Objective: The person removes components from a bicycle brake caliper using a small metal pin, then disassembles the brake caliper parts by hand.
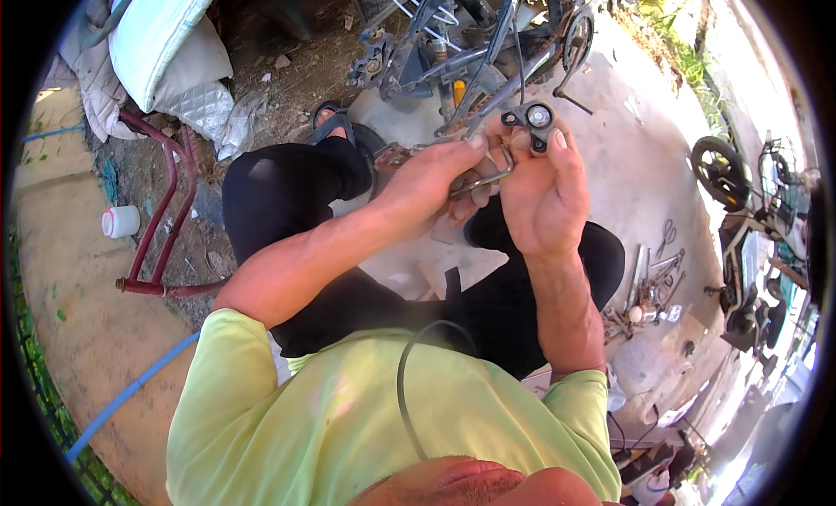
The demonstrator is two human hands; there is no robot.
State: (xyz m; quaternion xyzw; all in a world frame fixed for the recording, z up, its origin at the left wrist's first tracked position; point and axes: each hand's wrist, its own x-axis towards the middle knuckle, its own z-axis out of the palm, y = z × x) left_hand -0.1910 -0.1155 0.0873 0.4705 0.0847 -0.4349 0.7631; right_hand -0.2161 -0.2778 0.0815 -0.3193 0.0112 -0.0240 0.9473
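My left hand point(451, 171) is closed around a bent metal rod that looks like a hex key point(484, 183); its short arm points up beside my right fingers. My right hand point(547, 197) grips a small black lobed part with a round silver centre point(538, 117) between thumb and fingers. The two hands are close together above my knees, and the hex key's bend is just below and left of the black part. Some of the left fingertips are hidden behind the hand.
Ahead stands a dark bicycle frame point(496, 57) with a crank point(570, 84). A red metal frame point(161, 223) and a white tub point(120, 221) lie left. Several hand tools point(653, 284) are on the ground at right, near a black wheel point(721, 172). A blue hose point(131, 391) runs lower left.
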